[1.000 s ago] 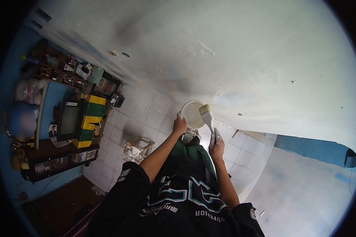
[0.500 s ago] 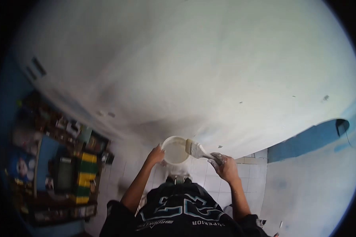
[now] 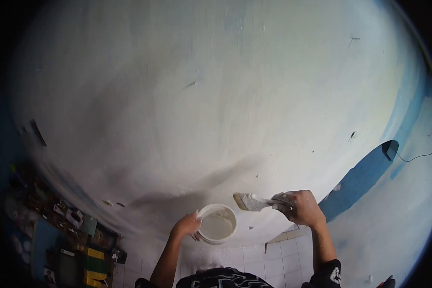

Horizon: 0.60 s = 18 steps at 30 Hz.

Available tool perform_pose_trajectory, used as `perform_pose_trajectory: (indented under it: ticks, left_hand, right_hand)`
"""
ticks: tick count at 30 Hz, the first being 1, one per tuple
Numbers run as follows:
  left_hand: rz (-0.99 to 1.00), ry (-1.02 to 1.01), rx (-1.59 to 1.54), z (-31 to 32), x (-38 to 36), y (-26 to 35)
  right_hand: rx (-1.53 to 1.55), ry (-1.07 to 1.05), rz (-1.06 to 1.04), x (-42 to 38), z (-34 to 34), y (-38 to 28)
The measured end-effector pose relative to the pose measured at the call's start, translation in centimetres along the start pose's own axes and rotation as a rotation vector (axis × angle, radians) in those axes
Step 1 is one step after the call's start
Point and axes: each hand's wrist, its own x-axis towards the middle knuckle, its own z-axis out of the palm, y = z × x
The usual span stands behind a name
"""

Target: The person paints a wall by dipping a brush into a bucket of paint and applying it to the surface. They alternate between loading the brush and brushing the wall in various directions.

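My left hand [image 3: 188, 224] grips the rim of a white paint bucket [image 3: 234, 217], which has pale paint inside and a smeared inner wall. In my right hand [image 3: 303, 208] is a paintbrush [image 3: 257, 202], its fingers wrapped round the handle and spotted with white. The brush lies nearly level, bristles pointing left, just above and right of the bucket. Both are held in front of a large wall [image 3: 216, 120] coated in white, with faint blue streaks showing through.
A bare blue patch [image 3: 360, 185] with a dark box [image 3: 390, 150] and a wire marks the right-hand corner. Several nails and holes dot the wall. Cluttered shelves [image 3: 57, 249] stand at lower left. White floor tiles [image 3: 254, 259] lie below.
The paintbrush has left the bucket's rim and risen to the right, toward the wall. The view has tilted up, showing more wall; the bucket stays in my left hand.
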Motion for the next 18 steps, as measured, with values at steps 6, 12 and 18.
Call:
perform_pose_trajectory:
  ticks: [6, 12, 18]
  left_hand:
    - [0.038, -0.053, 0.017, -2.8, -3.0, 5.8]
    - [-0.004, -0.075, -0.061, -3.9, -3.2, 7.7]
    - [0.032, -0.125, -0.09, -2.3, -1.9, 5.2]
  right_hand:
    - [0.702, 0.198, 0.27, 0.5, -1.0, -0.4]
    - [0.937, 0.714, 0.146, 8.0, -7.1, -4.0]
    - [0.952, 0.796, -0.237, 20.4, -18.9, -9.6]
